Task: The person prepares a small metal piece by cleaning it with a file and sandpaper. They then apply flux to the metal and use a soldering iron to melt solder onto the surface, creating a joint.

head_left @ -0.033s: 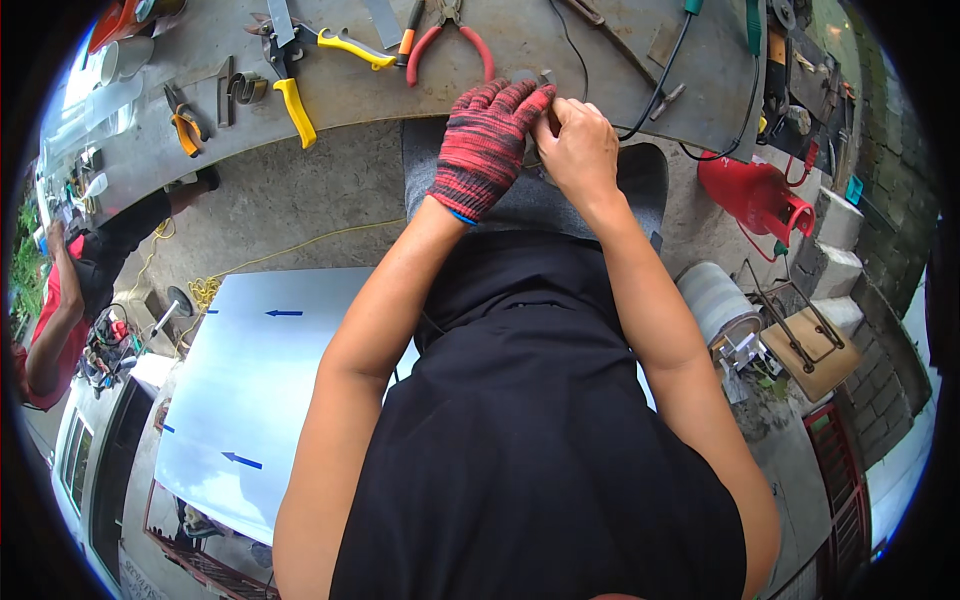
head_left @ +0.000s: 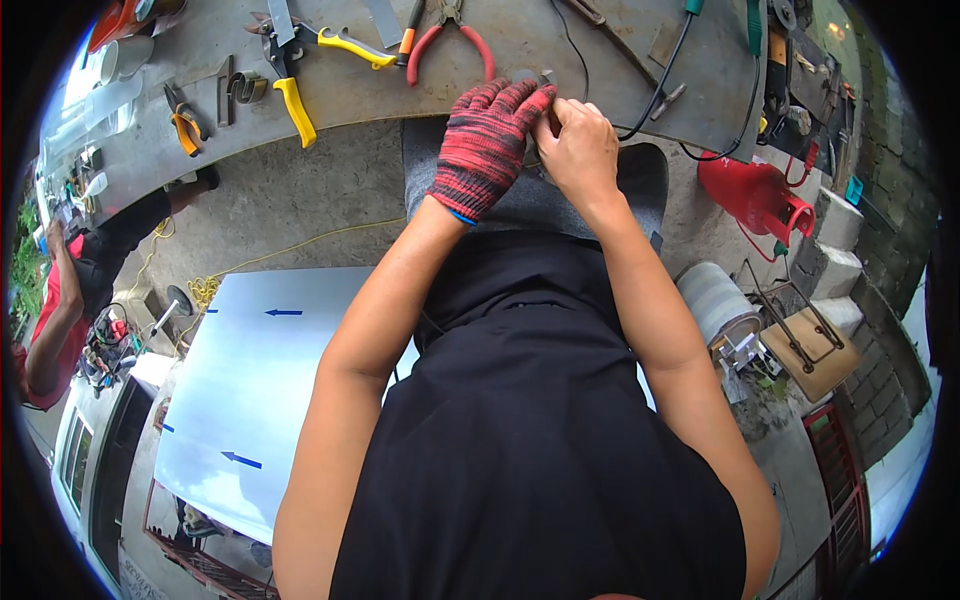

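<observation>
My left hand point(head_left: 488, 142), in a red and black knitted glove, meets my right hand point(head_left: 582, 150), which is bare, at the near edge of the metal workbench point(head_left: 350, 95). The fingers of both are bent and closed together. What they pinch is mostly hidden; a small grey metal bit point(head_left: 546, 76) shows just beyond the gloved fingertips. Past my left hand lie red-handled pliers point(head_left: 452, 42). To their left rest a screwdriver point(head_left: 408, 38) with an orange and black handle, a yellow-handled tool point(head_left: 355, 47) and yellow-handled snips point(head_left: 292, 108).
Orange-handled pliers point(head_left: 185, 122) and a bent metal strip point(head_left: 245, 88) lie on the bench's left part. Black cables point(head_left: 660, 90) cross its right side. A red gas cylinder point(head_left: 745, 195) stands on the floor at right. Another person point(head_left: 65, 300) is at far left, near a yellow cord point(head_left: 205, 290).
</observation>
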The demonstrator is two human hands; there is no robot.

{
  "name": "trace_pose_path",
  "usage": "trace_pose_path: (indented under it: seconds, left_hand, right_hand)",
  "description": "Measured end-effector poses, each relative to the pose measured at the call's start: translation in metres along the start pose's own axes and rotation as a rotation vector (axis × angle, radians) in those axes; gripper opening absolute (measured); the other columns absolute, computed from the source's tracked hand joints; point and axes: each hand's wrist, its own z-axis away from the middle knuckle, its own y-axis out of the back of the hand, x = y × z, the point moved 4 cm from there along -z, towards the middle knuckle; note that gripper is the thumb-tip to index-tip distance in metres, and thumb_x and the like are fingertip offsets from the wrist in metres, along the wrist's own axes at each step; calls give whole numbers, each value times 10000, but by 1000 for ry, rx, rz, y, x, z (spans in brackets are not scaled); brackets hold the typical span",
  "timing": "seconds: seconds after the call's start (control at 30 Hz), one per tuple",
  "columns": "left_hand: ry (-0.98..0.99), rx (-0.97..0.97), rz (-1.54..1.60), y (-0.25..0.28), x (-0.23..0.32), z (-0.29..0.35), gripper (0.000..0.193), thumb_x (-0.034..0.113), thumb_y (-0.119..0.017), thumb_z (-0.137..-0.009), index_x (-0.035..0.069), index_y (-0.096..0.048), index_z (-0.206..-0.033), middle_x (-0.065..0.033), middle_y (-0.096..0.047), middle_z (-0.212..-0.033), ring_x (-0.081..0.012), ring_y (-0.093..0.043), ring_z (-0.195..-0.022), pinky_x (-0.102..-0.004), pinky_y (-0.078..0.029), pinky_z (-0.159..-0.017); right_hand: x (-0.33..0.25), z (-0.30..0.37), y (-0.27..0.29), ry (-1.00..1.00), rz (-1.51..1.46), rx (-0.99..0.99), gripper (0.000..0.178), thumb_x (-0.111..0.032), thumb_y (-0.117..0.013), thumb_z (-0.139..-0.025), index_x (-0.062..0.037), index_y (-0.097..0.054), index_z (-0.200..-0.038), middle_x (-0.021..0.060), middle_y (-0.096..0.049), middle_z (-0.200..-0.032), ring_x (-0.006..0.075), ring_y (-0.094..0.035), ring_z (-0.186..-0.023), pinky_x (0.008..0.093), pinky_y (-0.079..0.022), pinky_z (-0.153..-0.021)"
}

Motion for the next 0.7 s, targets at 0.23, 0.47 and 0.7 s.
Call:
trace_pose_path:
  seconds: [0.23, 0.47, 0.7]
  left_hand:
    - [-3, -19, 2, 5, 1, -1, 544, 103, -677, -829, 177, -634, -1367, -92, -662, -1322, -315, -618, -1214, -455, -448, -1076]
    - [-28, -11, -3, 8, 1, -5, 562, 115, -708, -799, 147, -635, -1355, -87, -661, -1304, -297, -632, -1171, -422, -478, -1038]
    - [-5, -39, 79, 5, -2, -5, 638, 34, -690, -786, 165, -605, -1405, -87, -650, -1330, -328, -618, -1203, -439, -482, -1044]
  right_hand:
    - [0, -2, 0, -27, -42, -7, 288, -278, -692, -912, -30, -660, -770, 140, -695, -824, 360, -662, -856, 487, -497, -798]
    - [-2, -3, 2, -17, -54, 41, 296, -265, -678, -917, 4, -644, -797, 190, -682, -815, 396, -653, -820, 488, -491, -750]
    - [-3, -4, 4, -58, -17, -27, 324, -315, -676, -927, -25, -664, -782, 155, -715, -836, 384, -673, -846, 505, -506, -789]
